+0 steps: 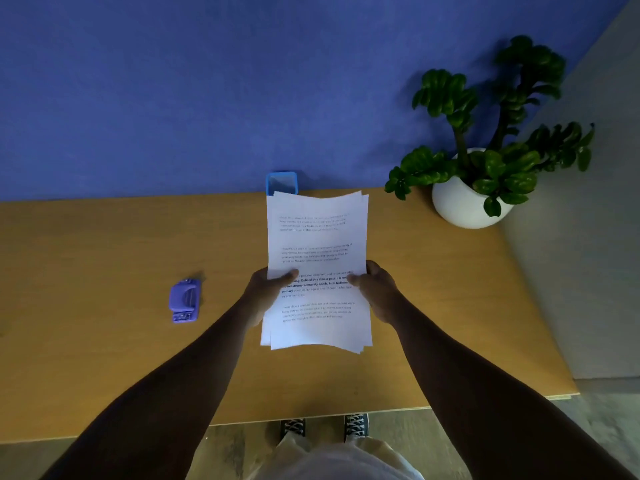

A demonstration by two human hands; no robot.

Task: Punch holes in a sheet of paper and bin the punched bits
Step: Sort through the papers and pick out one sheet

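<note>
From the head view, a stack of paper (pixel 317 268) is held up above the wooden table (pixel 104 341), caught between both hands. The left hand (pixel 268 292) grips the stack's left edge about halfway down, thumb lying across the top sheet and the other fingers hidden underneath. The right hand (pixel 377 289) closes on the right edge at about the same height, thumb tip pressing onto the printed face, fingers out of sight behind the pages.

The stack is several white sheets, not squared up: corners and edges fan out slightly at the top and the bottom. The top sheet carries four short blocks of small black print, part of one in bold; the words are too small to read. The sheets bow a little along the far edge.

Both forearms reach forward from the lower corners and converge on the stack, wrists roughly level with each other.

The purple hole punch (pixel 184 301) sits on the table well to the left of the stack, apart from both hands. A small blue bin (pixel 281 183) stands at the table's far edge, just behind the stack's top left corner, its lower part hidden by the pages. A potted plant (pixel 485 161) in a round white pot stands right of the stack, at the far right corner of the table.
</note>
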